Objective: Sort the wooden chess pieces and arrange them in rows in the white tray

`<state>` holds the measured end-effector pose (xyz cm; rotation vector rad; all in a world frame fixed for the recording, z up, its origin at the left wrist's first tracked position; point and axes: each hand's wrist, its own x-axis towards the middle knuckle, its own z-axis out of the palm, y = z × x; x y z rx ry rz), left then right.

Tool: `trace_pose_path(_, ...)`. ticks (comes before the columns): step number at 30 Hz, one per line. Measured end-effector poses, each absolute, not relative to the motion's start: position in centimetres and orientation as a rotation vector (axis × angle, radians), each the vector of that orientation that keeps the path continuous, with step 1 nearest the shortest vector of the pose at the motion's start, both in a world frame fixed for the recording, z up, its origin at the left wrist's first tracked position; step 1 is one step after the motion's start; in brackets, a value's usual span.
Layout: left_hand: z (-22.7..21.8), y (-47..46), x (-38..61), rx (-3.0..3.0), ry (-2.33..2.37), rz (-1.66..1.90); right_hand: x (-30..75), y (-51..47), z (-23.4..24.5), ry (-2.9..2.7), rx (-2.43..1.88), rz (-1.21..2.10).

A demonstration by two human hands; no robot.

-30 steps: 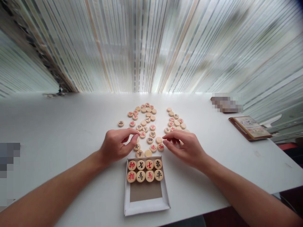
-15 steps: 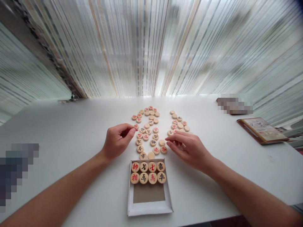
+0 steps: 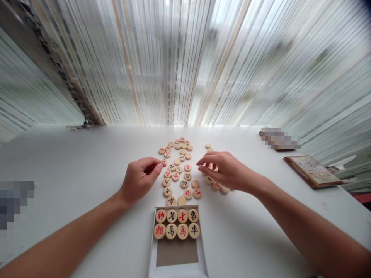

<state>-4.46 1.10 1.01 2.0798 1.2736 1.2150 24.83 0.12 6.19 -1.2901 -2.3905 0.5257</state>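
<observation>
Round wooden xiangqi pieces with red or black characters, some showing blank faces, lie loosely on the white table. My left hand [image 3: 142, 177] is closed in a pinch at the left side of the group. At its thumb and index tips is a partly covered red-marked xiangqi piece [image 3: 164, 162]. Over the right-hand cluster hovers my right hand [image 3: 228, 170], fingers curved and apart, with nothing visible between them; it hides several pieces. Closest to its fingertips are a red-marked piece [image 3: 188, 167] and a blank piece [image 3: 195, 183]. A shallow white box [image 3: 202, 247] holds two rows of larger pieces.
A flat illustrated box [image 3: 314, 170] lies near the table's right edge, with a blurred-out item [image 3: 279, 139] behind it. A string curtain [image 3: 185, 69] hangs along the far edge of the table [image 3: 95, 166]. Another pixelated patch is at the left.
My right hand has lifted and shifted away from me over the right cluster, clear of the blank piece. My left hand keeps its pinch. The view has tilted slightly, so the table sits lower.
</observation>
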Motion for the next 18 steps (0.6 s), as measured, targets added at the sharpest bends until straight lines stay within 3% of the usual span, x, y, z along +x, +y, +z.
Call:
trace_pose_path(7,1.5,3.7,-6.0,2.625,1.200,1.310,22.4,8.3,6.9,-2.128,-1.563,0.473)
trace_pose_path(18,1.1,4.2,-5.9,2.644,1.214,1.282,20.0,14.3,3.2,-2.239,-1.474,0.449)
